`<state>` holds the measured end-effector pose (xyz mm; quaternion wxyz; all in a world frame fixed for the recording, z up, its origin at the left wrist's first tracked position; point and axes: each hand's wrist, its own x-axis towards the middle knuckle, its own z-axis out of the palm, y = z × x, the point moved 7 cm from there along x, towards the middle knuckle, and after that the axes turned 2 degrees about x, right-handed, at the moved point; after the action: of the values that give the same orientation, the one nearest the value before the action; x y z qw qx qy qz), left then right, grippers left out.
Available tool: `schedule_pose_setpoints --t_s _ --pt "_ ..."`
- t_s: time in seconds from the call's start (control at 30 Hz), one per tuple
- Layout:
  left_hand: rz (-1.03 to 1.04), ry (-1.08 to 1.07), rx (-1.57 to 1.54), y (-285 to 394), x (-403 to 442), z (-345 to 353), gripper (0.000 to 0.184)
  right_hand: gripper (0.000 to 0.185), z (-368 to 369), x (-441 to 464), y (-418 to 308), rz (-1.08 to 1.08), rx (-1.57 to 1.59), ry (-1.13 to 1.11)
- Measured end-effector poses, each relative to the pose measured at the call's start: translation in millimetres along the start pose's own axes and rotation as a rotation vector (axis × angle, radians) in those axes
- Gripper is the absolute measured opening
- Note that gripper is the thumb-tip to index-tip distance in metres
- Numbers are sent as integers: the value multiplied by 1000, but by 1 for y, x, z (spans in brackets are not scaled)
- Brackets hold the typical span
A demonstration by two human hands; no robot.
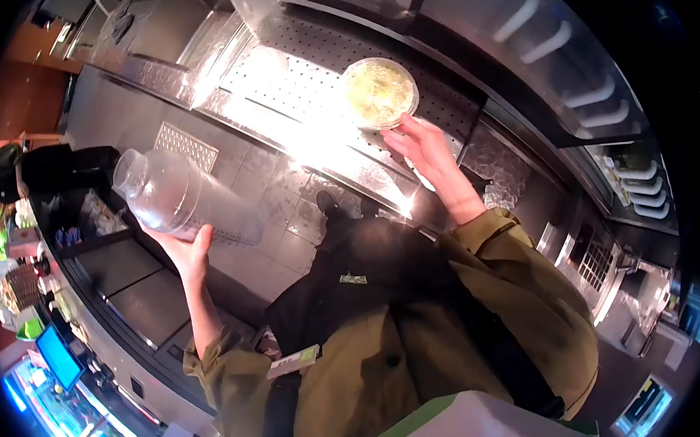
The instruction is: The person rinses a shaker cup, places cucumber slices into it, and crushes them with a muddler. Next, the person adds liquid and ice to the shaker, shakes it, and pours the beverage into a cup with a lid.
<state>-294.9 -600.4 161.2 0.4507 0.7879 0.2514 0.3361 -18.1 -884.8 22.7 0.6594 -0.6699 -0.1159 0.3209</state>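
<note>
My left hand (184, 253) is wrapped round a large clear plastic bottle (166, 195) with a narrow neck, held tilted on the left over the floor. It looks see-through, and I cannot make out any contents. On a brightly lit perforated metal counter (305, 43) stands a round clear container (380, 93) with pale yellow contents. My right hand (426, 152) is at its near rim, fingers stretched out and the fingertips at or very close to the edge. Whether they press on the container I cannot tell.
Several white curved handles (593, 92) line the right side. A metal floor grate (187, 147) lies beyond the bottle. At the far left are a person in dark clothing (62, 167), a long dark counter (128, 291) and a blue screen (59, 356).
</note>
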Motion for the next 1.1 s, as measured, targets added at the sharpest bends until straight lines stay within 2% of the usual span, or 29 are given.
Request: schedule_pose_setpoints --t_s 0.13,0.17,0.23,0.3,0.43,0.53,0.67,0.8,0.93,0.97,1.0,1.1 --pt "-73 89 -34 -11 -32 -20 119 26 -6 11 9 -93 -321 5" --pt "-84 88 1 -15 -40 -26 119 27 -6 9 10 -70 -296 36" --pt "-108 133 8 -21 -53 -39 118 28 -6 3 3 59 -25 154" --pt "-117 183 20 -24 -65 -53 117 29 0 -12 -3 271 477 339" --pt "-142 259 33 -26 -80 -87 114 27 -2 -7 -8 167 411 323" --pt "-171 314 145 -37 -89 -117 112 27 -4 2 1 160 397 269" --pt "-176 409 84 -61 -97 -159 108 25 11 4 -6 209 350 277" --pt "-216 471 60 -95 -105 -215 107 23 74 6 -45 176 243 204" --pt "-192 478 64 -124 -94 -284 110 16 161 9 -79 144 159 226" --pt "-224 484 99 -142 -97 -304 112 16 179 19 -75 123 148 120" --pt "-253 493 146 -159 -98 -332 114 13 207 22 -81 113 128 106" --pt "-244 508 41 -174 -70 -383 116 12 304 37 -91 108 114 12"
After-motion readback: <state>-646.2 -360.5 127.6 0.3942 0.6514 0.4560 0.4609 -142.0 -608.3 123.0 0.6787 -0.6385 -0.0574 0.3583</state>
